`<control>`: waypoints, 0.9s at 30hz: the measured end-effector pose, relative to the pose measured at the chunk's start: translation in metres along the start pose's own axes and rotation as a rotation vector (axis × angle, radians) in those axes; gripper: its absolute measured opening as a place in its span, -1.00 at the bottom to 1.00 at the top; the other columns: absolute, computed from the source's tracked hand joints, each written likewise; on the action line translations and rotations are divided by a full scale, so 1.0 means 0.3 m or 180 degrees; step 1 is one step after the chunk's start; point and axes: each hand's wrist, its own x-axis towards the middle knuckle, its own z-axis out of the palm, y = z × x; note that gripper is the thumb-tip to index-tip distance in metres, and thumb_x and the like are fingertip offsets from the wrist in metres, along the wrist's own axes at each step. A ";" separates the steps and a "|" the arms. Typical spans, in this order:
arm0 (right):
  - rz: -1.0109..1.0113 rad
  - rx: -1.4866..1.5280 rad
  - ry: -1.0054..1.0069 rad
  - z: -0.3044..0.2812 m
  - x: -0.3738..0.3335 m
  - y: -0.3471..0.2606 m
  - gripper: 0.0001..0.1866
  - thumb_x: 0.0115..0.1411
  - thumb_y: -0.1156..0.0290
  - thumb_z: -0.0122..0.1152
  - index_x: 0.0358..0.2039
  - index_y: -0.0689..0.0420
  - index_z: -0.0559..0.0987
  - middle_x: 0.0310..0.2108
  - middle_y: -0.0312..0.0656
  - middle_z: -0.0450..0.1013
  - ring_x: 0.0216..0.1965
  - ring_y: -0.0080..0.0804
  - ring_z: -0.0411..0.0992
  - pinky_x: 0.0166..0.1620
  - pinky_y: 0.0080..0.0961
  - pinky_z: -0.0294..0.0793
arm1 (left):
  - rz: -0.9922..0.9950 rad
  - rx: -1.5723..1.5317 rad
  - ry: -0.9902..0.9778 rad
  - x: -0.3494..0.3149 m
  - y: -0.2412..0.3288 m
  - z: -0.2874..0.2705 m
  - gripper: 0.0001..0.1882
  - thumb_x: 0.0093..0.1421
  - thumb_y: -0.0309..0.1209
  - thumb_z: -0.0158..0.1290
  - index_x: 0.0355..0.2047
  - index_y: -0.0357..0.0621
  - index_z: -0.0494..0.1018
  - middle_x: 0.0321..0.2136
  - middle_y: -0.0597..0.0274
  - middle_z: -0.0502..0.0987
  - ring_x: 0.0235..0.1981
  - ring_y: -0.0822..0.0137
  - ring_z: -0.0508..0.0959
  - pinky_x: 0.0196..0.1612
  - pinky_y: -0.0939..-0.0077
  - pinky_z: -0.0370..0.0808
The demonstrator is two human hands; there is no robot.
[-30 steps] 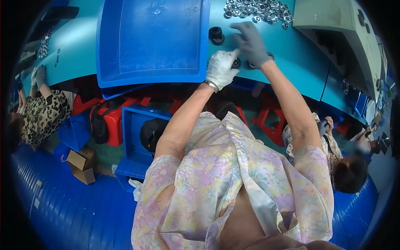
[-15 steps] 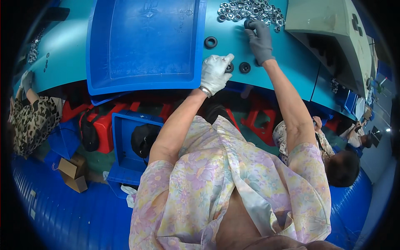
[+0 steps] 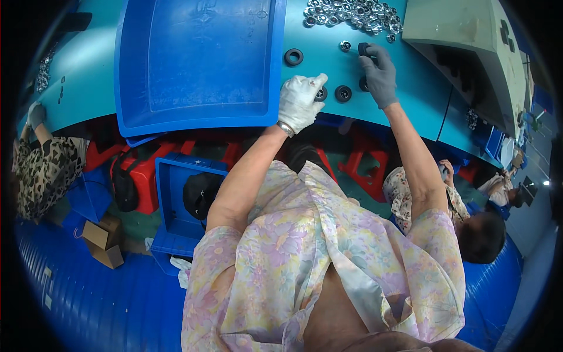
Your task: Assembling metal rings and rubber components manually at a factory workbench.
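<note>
Tabletop (image 3: 419,94): turquoise. Bin (image 3: 211,119): blue. Gloves, 2: left glove (image 3: 298,104) white, right glove (image 3: 382,76) grey. Round parts (image 3: 343,93): black. Heaped small parts (image 3: 372,20): silver, dark centres. Shirt (image 3: 281,240): pale, floral print in lilac, yellow, green. Stool (image 3: 148,186): red. Carton (image 3: 105,257): brown. Co-worker's garment (image 3: 50,170), left: cream, dark blotches.

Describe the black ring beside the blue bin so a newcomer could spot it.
Find the big rectangular blue plastic bin on the teal table. Just off its right wall lies a thick black ring. Teal shows through its hole, unlike the nearby black wheel with a filled centre.
</note>
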 end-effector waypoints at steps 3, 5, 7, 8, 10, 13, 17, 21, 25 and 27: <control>-0.0135 -0.0277 -0.0054 -0.004 0.006 0.001 -0.78 0.10 0.57 0.28 -0.22 0.15 0.51 -0.08 -0.16 0.46 -0.12 -0.28 0.45 -0.08 -0.44 0.50 | -0.0114 0.0060 -0.0189 0.008 0.007 -0.003 -0.41 -0.07 -0.41 0.31 0.01 -0.09 0.40 -0.22 0.12 0.59 -0.17 -0.01 0.53 -0.07 0.12 0.45; -0.0163 -0.0307 -0.0107 0.017 0.015 0.016 -0.77 0.09 0.57 0.29 -0.22 0.14 0.51 -0.07 -0.15 0.46 -0.11 -0.25 0.45 -0.07 -0.43 0.50 | -0.0059 0.0037 -0.0130 0.007 0.005 0.000 -0.42 -0.07 -0.41 0.31 0.01 -0.09 0.40 -0.22 0.11 0.59 -0.17 -0.01 0.53 -0.07 0.12 0.45; -0.0611 -0.0449 -0.0021 0.040 0.036 0.036 -0.76 0.07 0.54 0.32 -0.23 0.13 0.51 -0.05 -0.12 0.45 -0.07 -0.17 0.45 -0.03 -0.36 0.50 | -0.0011 0.0014 -0.0068 0.007 0.006 0.000 -0.42 -0.07 -0.41 0.31 0.01 -0.09 0.40 -0.22 0.11 0.59 -0.17 -0.01 0.53 -0.07 0.12 0.45; -0.0605 -0.0442 -0.0021 0.047 0.044 0.045 -0.76 0.07 0.54 0.32 -0.23 0.13 0.51 -0.05 -0.12 0.45 -0.07 -0.17 0.45 -0.03 -0.36 0.50 | -0.0026 0.0008 -0.0088 0.008 0.009 -0.002 -0.42 -0.07 -0.41 0.31 0.01 -0.09 0.41 -0.22 0.11 0.59 -0.17 -0.01 0.53 -0.07 0.12 0.45; -0.0903 -0.0596 -0.0114 0.061 0.055 0.050 -0.76 0.06 0.53 0.32 -0.24 0.14 0.51 -0.01 -0.09 0.44 -0.04 -0.08 0.43 -0.01 -0.29 0.49 | -0.0051 0.0009 -0.0110 0.008 0.013 -0.005 -0.42 -0.07 -0.41 0.30 0.01 -0.09 0.41 -0.22 0.11 0.59 -0.17 -0.02 0.53 -0.07 0.12 0.45; -0.0728 -0.0932 -0.0485 0.062 0.057 0.036 -0.78 0.07 0.52 0.30 -0.25 0.15 0.50 0.01 -0.07 0.42 -0.02 -0.04 0.43 0.00 -0.26 0.48 | -0.0046 0.0005 -0.0078 0.008 0.014 -0.008 -0.43 -0.07 -0.40 0.30 0.00 -0.09 0.41 -0.23 0.10 0.59 -0.17 -0.01 0.53 -0.07 0.12 0.46; -0.0718 -0.1034 -0.0676 0.056 0.049 0.012 -0.79 0.08 0.51 0.30 -0.27 0.17 0.50 0.01 -0.04 0.40 -0.03 0.00 0.43 -0.02 -0.26 0.49 | -0.0040 0.0081 -0.0081 0.010 0.013 -0.008 -0.49 -0.06 -0.40 0.29 -0.06 -0.09 0.40 -0.29 0.09 0.58 -0.20 -0.01 0.54 -0.11 0.13 0.48; -0.0777 -0.1094 -0.0743 0.047 0.019 0.031 -0.72 0.06 0.49 0.32 -0.21 0.16 0.47 -0.01 -0.02 0.40 -0.07 0.01 0.45 -0.05 -0.24 0.49 | 0.0067 0.0108 0.0075 0.010 0.011 0.000 -0.53 -0.05 -0.40 0.27 -0.11 -0.09 0.39 -0.35 0.08 0.58 -0.23 -0.01 0.55 -0.15 0.13 0.49; -0.0347 -0.0863 -0.0586 0.039 0.004 0.005 -0.61 0.06 0.46 0.34 -0.10 0.15 0.44 -0.05 -0.01 0.42 -0.09 -0.01 0.45 -0.06 -0.24 0.49 | 0.0106 0.0094 0.0111 0.012 0.013 -0.003 -0.54 -0.05 -0.40 0.27 -0.11 -0.10 0.39 -0.36 0.07 0.57 -0.24 -0.01 0.56 -0.15 0.13 0.49; -0.0304 -0.0919 -0.0551 0.037 0.009 -0.010 -0.59 0.06 0.45 0.35 -0.08 0.14 0.43 -0.06 0.00 0.42 -0.09 -0.01 0.45 -0.06 -0.24 0.49 | 0.0086 0.0127 0.0052 0.013 0.012 -0.004 -0.54 -0.05 -0.40 0.27 -0.12 -0.10 0.39 -0.37 0.07 0.57 -0.24 -0.01 0.56 -0.16 0.13 0.49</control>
